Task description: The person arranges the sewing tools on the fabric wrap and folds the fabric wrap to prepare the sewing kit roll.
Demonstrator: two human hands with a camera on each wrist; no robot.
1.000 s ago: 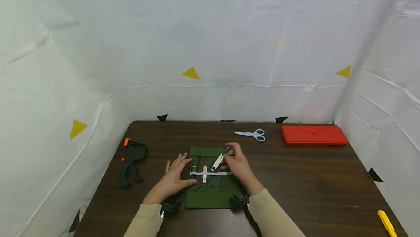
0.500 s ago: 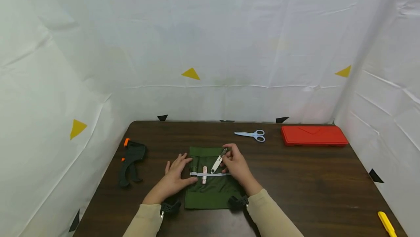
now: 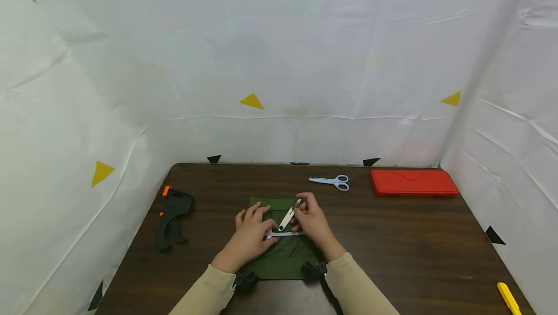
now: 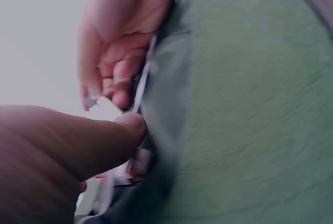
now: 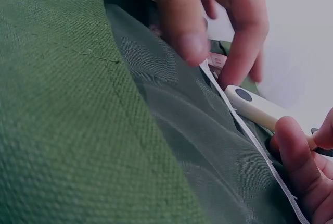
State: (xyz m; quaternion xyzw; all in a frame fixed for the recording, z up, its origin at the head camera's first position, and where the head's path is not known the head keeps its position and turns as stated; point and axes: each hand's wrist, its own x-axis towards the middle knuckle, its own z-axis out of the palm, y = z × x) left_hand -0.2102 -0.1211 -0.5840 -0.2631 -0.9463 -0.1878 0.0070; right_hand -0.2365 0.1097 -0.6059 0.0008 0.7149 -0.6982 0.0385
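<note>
A person's forearms [image 3: 359,286] angle inward over the table [image 3: 414,247], nearer its left edge than its right, the left hand [image 3: 249,238] back upward, fingers slightly parted and thumb apart, the right hand [image 3: 315,223] bent, thumb and fingers pinching

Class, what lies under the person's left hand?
Under the left hand: green cloth, part of a white strap, and a partly visible pink item. Whatever else it covers is hidden.

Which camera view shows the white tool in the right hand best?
The head view: the white tool shows almost whole in the right hand. The right wrist view shows it closer but partly hidden; the left wrist, only a small piece.
</note>
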